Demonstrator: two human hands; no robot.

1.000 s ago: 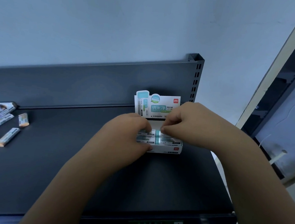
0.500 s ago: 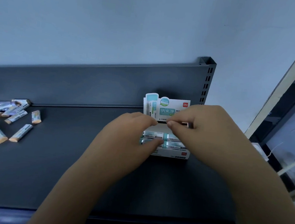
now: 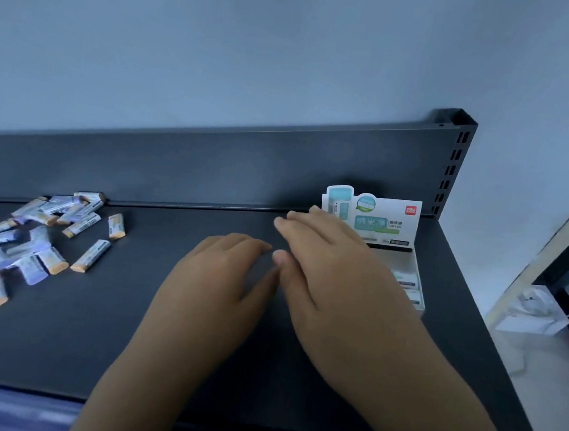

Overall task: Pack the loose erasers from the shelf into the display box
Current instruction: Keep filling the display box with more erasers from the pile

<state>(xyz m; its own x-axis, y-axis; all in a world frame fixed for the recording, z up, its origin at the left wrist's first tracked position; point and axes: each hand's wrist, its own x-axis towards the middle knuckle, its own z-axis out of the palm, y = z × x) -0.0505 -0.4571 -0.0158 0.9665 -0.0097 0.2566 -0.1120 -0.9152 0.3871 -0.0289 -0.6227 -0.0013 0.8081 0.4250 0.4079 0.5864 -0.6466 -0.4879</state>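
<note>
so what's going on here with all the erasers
A person is packing erasers into a display box at the back right of a dark shelf. A few erasers lie in the box, and a pile of loose erasers sits at the far left. Both the left hand and the right hand are open and empty, between the box and the pile.

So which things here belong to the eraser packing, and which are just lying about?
Job: loose erasers, piled at left on the shelf; display box at right, partly filled; left hand and right hand, both empty.
Lying about: white clutter on the floor at far right, too blurred to name.
</note>
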